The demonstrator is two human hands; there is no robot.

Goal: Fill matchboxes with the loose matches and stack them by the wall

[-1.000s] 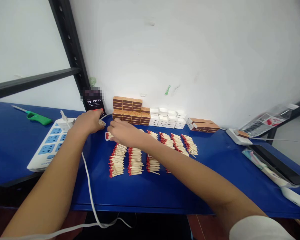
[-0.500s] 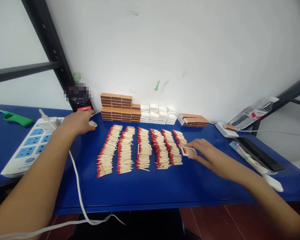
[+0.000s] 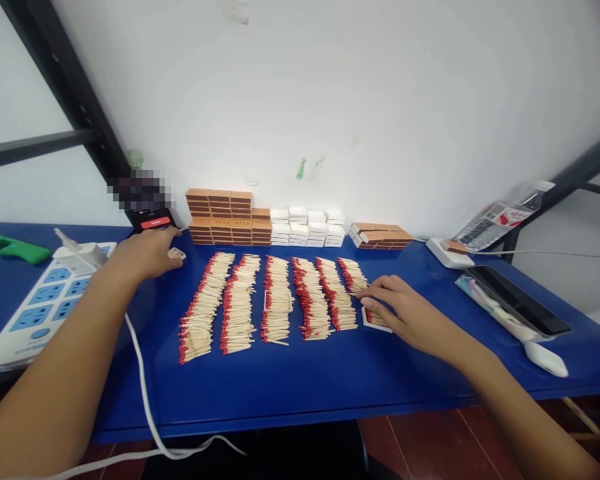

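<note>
My left hand (image 3: pixel 156 255) rests at the back left of the blue table, thumb and forefinger apart around a small matchbox tray (image 3: pixel 177 253). My right hand (image 3: pixel 400 308) is over the right side, its thumb and fingertips close together at the lower end of the shortest row of matches (image 3: pixel 353 273). Beneath that hand lies a white matchbox tray (image 3: pixel 377 320) with red-headed matches in it, partly covered by the palm. Several longer rows of matches (image 3: pixel 240 303) run side by side to the left. Another matchbox tray (image 3: pixel 279 300) sits within the middle row, filled with matches.
Brown matchboxes (image 3: pixel 230 230) and white trays (image 3: pixel 307 230) are stacked along the wall, with more matchboxes (image 3: pixel 380 237) to their right. A power strip (image 3: pixel 45 307), a green lighter (image 3: pixel 23 250) and a phone (image 3: pixel 153 220) are at left. A black slab (image 3: pixel 520 300) lies right.
My right hand has let go of its tray, which now lies lower on the table with matches in it. Its fingertips are now at the short row. My left hand stays beside its tray.
</note>
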